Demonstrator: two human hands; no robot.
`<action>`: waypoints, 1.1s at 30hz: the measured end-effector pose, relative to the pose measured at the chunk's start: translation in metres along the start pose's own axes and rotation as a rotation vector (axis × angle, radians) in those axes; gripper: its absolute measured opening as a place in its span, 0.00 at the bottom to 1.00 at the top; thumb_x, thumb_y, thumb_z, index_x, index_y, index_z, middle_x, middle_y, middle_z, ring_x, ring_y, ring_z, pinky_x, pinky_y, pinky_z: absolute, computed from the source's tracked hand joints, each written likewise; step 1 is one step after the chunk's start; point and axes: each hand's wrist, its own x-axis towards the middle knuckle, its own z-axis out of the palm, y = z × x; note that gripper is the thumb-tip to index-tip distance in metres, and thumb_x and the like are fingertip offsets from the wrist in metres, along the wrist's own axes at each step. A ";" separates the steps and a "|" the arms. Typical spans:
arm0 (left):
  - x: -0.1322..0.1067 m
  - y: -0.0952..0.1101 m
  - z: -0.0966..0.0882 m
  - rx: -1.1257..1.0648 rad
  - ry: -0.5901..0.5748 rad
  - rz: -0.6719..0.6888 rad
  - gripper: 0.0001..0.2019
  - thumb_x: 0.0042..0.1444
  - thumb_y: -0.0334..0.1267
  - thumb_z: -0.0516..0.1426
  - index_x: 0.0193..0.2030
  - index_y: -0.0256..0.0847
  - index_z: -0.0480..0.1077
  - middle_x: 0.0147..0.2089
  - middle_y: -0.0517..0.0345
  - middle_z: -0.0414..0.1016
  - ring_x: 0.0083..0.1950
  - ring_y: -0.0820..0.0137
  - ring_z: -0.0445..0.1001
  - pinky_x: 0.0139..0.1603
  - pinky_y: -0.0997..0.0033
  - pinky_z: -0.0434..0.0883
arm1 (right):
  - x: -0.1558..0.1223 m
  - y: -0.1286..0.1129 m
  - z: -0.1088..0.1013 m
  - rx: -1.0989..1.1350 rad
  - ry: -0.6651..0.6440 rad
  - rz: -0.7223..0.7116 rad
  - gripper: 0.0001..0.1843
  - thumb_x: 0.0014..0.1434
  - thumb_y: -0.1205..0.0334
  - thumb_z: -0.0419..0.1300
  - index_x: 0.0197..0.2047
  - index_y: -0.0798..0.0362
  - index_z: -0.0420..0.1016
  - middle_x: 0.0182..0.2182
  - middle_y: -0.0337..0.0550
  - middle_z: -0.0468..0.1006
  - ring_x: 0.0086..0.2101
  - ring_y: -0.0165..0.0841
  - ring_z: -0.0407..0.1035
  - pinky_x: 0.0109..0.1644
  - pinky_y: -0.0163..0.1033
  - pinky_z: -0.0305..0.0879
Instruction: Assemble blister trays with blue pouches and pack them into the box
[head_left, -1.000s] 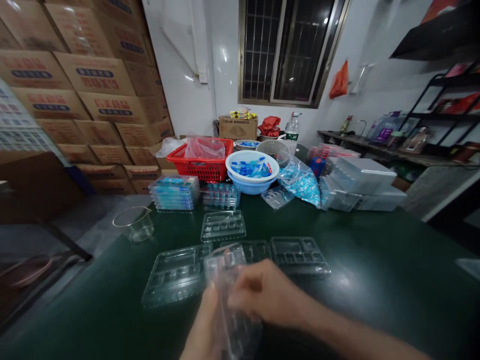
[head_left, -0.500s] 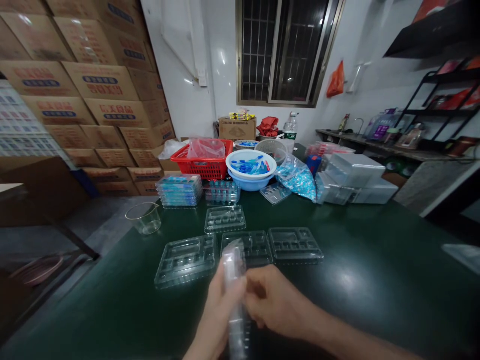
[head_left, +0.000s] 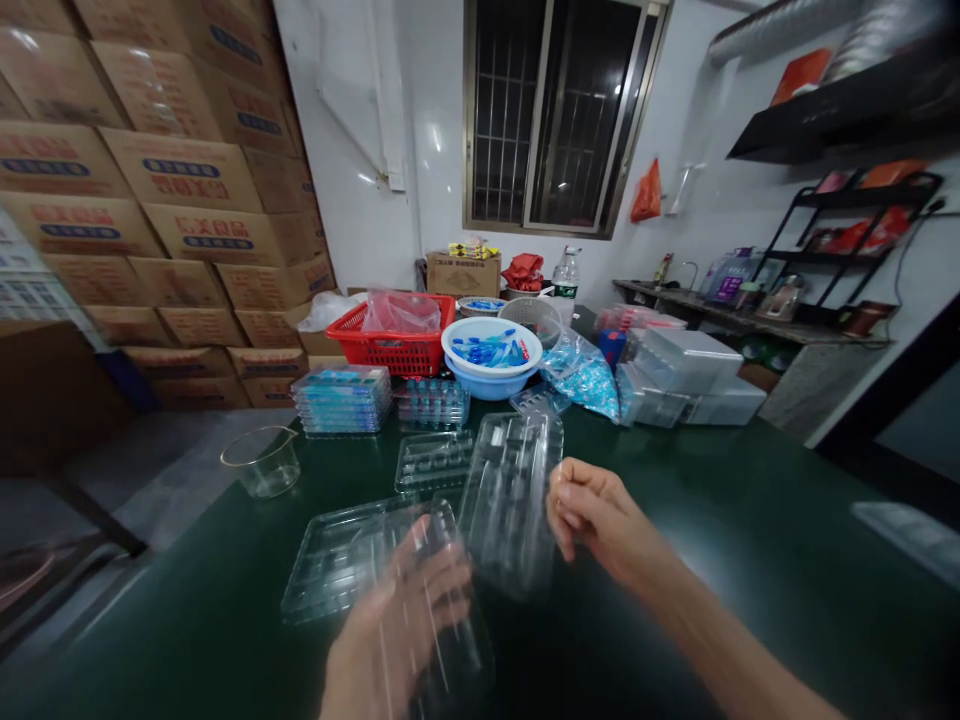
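My right hand (head_left: 596, 512) pinches the right edge of a clear plastic compartment tray (head_left: 510, 490), held tilted up above the green table. Closer to me, my left hand (head_left: 405, 605) is blurred and seen through clear plastic, gripping another clear plastic tray (head_left: 454, 660). Left of them, a clear tray (head_left: 322, 565) lies on the table, partly covered by the left hand's tray. One more clear tray (head_left: 431, 462) lies behind. The raised tray hides much of the table's middle.
A glass beaker (head_left: 262, 465) stands at the table's left edge. Filled trays (head_left: 341, 400) are stacked behind, near a red basket (head_left: 390, 345), a bowl of blue items (head_left: 491, 350), a bag of blue-white pieces (head_left: 589, 385) and clear boxes (head_left: 682, 375).
The plastic held together between my hands has come apart into separate pieces. My right hand has moved right and up with one tray; my left has moved left with the other. The view has shifted.
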 end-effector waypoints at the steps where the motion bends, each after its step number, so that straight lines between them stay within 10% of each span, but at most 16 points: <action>1: -0.001 0.002 -0.003 0.001 0.002 -0.003 0.44 0.44 0.51 0.58 0.66 0.44 0.43 0.56 0.38 0.66 0.55 0.44 0.64 0.51 0.46 0.62 | 0.009 0.005 -0.006 0.054 0.028 -0.028 0.11 0.56 0.63 0.55 0.24 0.54 0.60 0.15 0.30 0.60 0.16 0.23 0.58 0.21 0.30 0.56; 10: 0.015 0.005 -0.037 0.058 -0.043 0.034 0.44 0.46 0.46 0.61 0.67 0.49 0.40 0.47 0.43 0.73 0.43 0.50 0.73 0.40 0.51 0.70 | 0.036 0.037 -0.026 0.190 0.157 -0.131 0.12 0.56 0.62 0.58 0.24 0.54 0.62 0.17 0.30 0.57 0.19 0.24 0.59 0.23 0.29 0.58; 25: 0.017 0.004 0.026 0.321 0.188 0.123 0.47 0.40 0.57 0.61 0.65 0.45 0.48 0.49 0.42 0.72 0.45 0.50 0.72 0.44 0.51 0.68 | 0.036 0.021 -0.022 0.262 0.225 -0.267 0.11 0.56 0.64 0.55 0.23 0.54 0.62 0.17 0.31 0.58 0.21 0.26 0.61 0.28 0.32 0.58; 33: -0.009 -0.001 0.024 1.146 0.110 0.201 0.31 0.43 0.57 0.59 0.56 0.52 0.66 0.57 0.49 0.66 0.59 0.44 0.60 0.58 0.43 0.56 | 0.022 0.021 -0.022 -0.031 0.294 -0.330 0.10 0.55 0.65 0.56 0.23 0.53 0.61 0.19 0.33 0.66 0.23 0.28 0.64 0.30 0.34 0.59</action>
